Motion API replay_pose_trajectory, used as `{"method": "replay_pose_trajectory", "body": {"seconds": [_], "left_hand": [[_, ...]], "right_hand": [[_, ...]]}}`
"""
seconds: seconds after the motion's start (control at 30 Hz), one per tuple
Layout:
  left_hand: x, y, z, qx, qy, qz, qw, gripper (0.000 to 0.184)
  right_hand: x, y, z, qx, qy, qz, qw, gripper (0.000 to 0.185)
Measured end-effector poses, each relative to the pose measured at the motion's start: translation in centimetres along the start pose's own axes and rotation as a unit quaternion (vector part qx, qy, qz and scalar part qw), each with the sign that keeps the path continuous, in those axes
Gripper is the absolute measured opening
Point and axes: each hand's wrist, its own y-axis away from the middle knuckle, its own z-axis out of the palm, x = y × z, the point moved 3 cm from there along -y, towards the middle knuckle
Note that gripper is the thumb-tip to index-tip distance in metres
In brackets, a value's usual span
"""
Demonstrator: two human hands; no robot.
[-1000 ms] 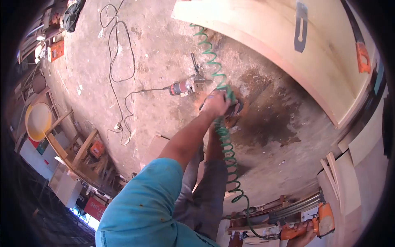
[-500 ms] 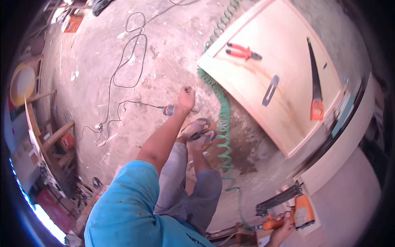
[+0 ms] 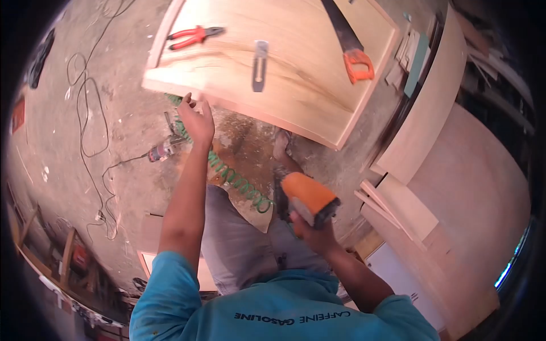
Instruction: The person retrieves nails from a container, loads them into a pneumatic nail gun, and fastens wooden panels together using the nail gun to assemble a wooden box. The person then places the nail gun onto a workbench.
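Observation:
My left hand (image 3: 197,121) is at the near edge of a shallow wooden panel with a raised rim (image 3: 239,108). Its fingers are apart and partly bent, and I cannot tell whether they touch the rim. In my right hand (image 3: 317,234) is an orange and black nail gun (image 3: 309,196), held by its grip above my legs. A green coiled air hose (image 3: 233,178) runs beneath my left arm towards it. On the panel lie red-handled pliers (image 3: 196,37), a flat slotted metal blade (image 3: 260,67) and a handsaw with an orange handle (image 3: 358,65).
A corded power tool (image 3: 161,151) lies on the concrete floor at the left, its black cable (image 3: 85,131) looping away. Wood strips (image 3: 392,213) and a large curved sheet (image 3: 472,187) stand at the right. Timber frames (image 3: 65,250) are at the lower left.
My right hand has brought the nail gun from the lower right to in front of my legs. My left hand has come to the panel's edge, its fingers loosened. The view has turned right.

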Motion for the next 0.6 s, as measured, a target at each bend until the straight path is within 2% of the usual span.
{"method": "replay_pose_trajectory", "body": {"seconds": [0.03, 0.13, 0.2, 0.27, 0.33, 0.43, 0.53, 0.6], "left_hand": [[1.6, 1.6, 0.3, -0.053, -0.024, 0.052, 0.997, 0.044], [4.9, 6.6, 4.8, -0.199, -0.074, 0.220, 0.952, 0.042], [8.4, 11.7, 9.4, -0.296, -0.042, 0.295, 0.907, 0.044], [11.2, 15.8, 13.5, -0.390, -0.038, 0.331, 0.859, 0.046], [13.9, 19.3, 17.6, -0.465, -0.013, 0.390, 0.795, 0.042], [15.1, 24.4, 22.9, -0.496, -0.079, 0.480, 0.719, 0.037], [14.4, 27.4, 27.1, -0.446, -0.142, 0.545, 0.696, 0.036], [13.5, 28.2, 28.4, -0.434, -0.152, 0.543, 0.702, 0.037]], "right_hand": [[1.0, -0.7, -0.8, 0.017, 0.003, -0.084, 0.996, 0.027], [3.5, -1.8, -5.0, 0.002, -0.044, -0.002, 0.999, 0.023], [7.5, -2.2, -9.3, 0.013, -0.110, 0.091, 0.990, 0.028], [10.7, -1.5, -12.6, 0.061, -0.168, 0.119, 0.977, 0.027], [13.8, -0.9, -15.4, 0.152, -0.221, 0.079, 0.960, 0.021], [15.1, 1.6, -19.4, 0.312, -0.392, 0.160, 0.850, 0.009], [19.5, 4.2, -22.1, 0.349, -0.465, 0.111, 0.806, 0.012], [21.2, 4.7, -22.8, 0.367, -0.468, 0.118, 0.795, 0.016]]}}
